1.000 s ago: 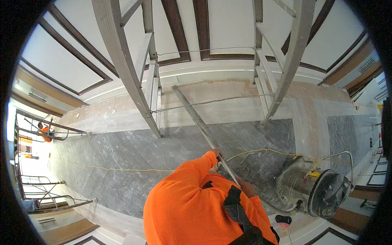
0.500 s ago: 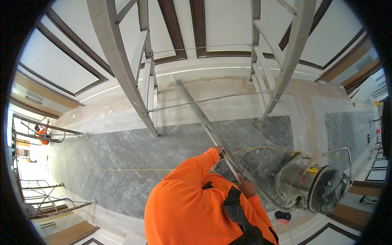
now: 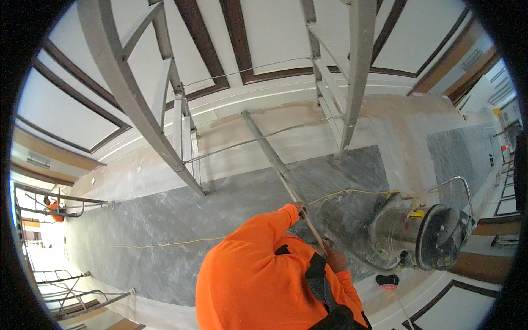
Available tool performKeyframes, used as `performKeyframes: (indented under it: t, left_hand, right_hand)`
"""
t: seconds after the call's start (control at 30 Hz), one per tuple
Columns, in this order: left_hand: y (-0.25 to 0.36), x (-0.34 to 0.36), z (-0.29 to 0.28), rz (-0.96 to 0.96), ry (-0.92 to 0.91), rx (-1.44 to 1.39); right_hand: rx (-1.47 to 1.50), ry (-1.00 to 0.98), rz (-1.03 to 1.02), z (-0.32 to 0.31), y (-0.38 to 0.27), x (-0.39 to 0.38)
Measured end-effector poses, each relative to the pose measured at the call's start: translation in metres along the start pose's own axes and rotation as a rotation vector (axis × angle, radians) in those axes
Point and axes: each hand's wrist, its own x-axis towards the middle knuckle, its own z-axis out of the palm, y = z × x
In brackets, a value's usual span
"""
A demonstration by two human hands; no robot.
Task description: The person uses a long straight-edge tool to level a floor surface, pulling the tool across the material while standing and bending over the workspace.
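My left hand (image 3: 298, 210), at the end of an orange sleeve, is closed round a long metal suction pipe (image 3: 270, 157). Lower down on that pipe my right hand (image 3: 333, 256) grips too, partly hidden by the sleeve. The pipe runs diagonally over grey tiles (image 3: 159, 220) to the pale strip at the wall's base. A grey hose (image 3: 377, 266) links up with a steel drum vacuum (image 3: 407, 236) at my right. Beside the vacuum lies a black-and-pink brush head (image 3: 387, 282) on a pole.
Two aluminium ladders (image 3: 154, 137) (image 3: 353, 71), joined by cords, straddle the pipe before white panelled doors. A yellow cord (image 3: 181, 242) crosses the floor. Metal scaffold frames (image 3: 77, 200) stand at far left, where a person in orange (image 3: 54, 212) crouches.
The view has turned slightly, so the ladders sit further left. The pipe's far end has shifted right and reaches close to the wall's base, with both hands still on it.
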Motion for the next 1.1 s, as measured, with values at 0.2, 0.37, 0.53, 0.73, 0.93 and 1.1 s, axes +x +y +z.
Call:
performKeyframes:
  t: [0.2, 0.37, 0.53, 0.73, 0.93, 1.1]
  left_hand:
    - [-0.008, -0.010, 0.034, -0.021, 0.014, -0.050]
    - [-0.009, -0.009, 0.059, -0.070, -0.077, 0.138]
    - [-0.023, 0.011, 0.083, 0.008, -0.061, 0.109]
    - [-0.027, 0.025, 0.104, -0.044, -0.061, 0.099]
    - [-0.028, 0.050, 0.111, -0.042, -0.089, 0.174]
    - [-0.034, 0.062, 0.120, -0.050, -0.070, 0.134]
  right_hand:
    - [-0.051, -0.021, 0.068, -0.009, 0.014, -0.010]
    - [-0.077, -0.112, 0.164, -0.033, 0.017, -0.011]
    - [-0.097, -0.062, 0.140, -0.038, 0.038, -0.014]
    - [-0.136, -0.095, 0.171, -0.059, 0.046, -0.011]
    - [-0.165, -0.029, 0.147, -0.055, 0.066, -0.006]
    - [-0.103, 0.002, 0.166, -0.057, 0.073, -0.008]
